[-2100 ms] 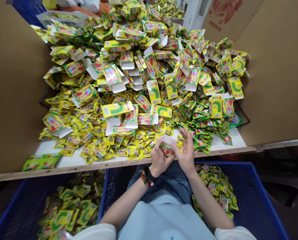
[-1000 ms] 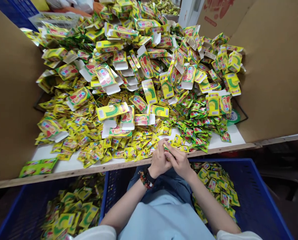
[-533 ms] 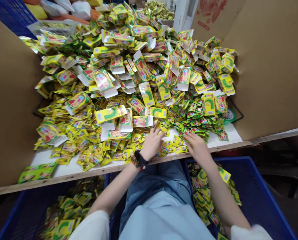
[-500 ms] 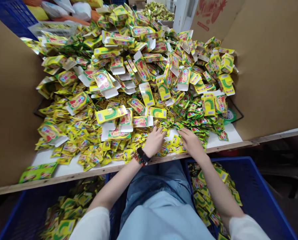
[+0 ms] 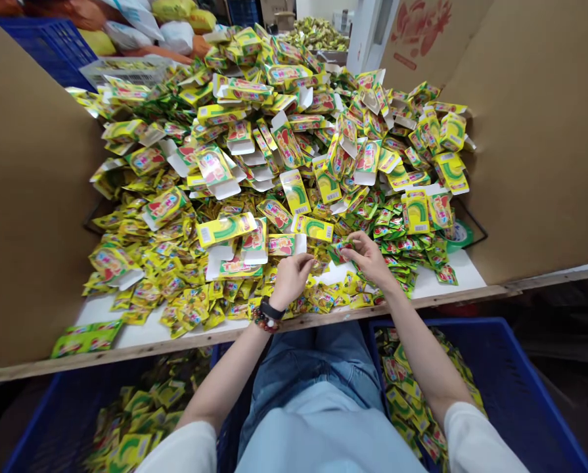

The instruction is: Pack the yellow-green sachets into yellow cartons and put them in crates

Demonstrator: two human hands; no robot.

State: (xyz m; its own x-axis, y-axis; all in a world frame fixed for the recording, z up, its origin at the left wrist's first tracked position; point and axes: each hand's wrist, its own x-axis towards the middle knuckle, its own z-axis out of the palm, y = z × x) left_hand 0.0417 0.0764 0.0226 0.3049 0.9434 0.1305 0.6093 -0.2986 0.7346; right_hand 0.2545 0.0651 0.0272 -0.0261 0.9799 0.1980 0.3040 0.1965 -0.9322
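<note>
My right hand [image 5: 370,260] pinches a green candy sachet [image 5: 339,252] between thumb and fingers, just above the bench. My left hand [image 5: 290,280] is closed in a pinch beside the yellow sachets [image 5: 326,297]; what its fingertips hold, if anything, is too small to make out. Small green sachets [image 5: 395,246] lie heaped to the right of my right hand. Past my left hand lie yellow-green cardboard boxes, one open box [image 5: 286,244] with its white flap toward my fingers.
A tall heap of boxes and sachets covers the white bench [image 5: 424,281] between cardboard walls [image 5: 535,151]. Below the wooden edge stand blue crates [image 5: 513,368] holding filled boxes. A green tape roll [image 5: 460,234] sits at right, a flat green packet strip [image 5: 87,338] at left.
My right hand has lifted from the pile and now holds a green sachet. The left hand has drawn left and its fingers have closed to a pinch. The view has shifted slightly.
</note>
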